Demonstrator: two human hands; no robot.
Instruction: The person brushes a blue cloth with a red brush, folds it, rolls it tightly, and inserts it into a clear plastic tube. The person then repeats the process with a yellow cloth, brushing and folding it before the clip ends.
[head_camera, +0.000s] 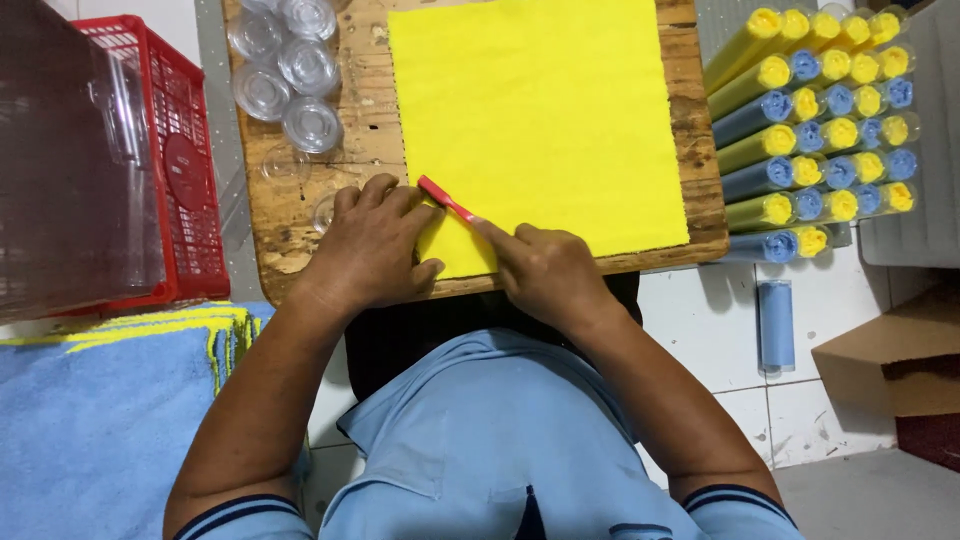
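Wooden table (300, 250): hands (both palms-down) on cloth (540, 110)

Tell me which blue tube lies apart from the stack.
The blue tube on the white floor tiles, alone below the stacked tubes.

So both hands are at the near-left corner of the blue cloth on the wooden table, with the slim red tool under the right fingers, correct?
Not quite: the cloth is yellow, not blue, as the head view shows. The rest holds: the left hand and right hand are at its near-left corner on the wooden table, with the slim red tool under the right fingers.
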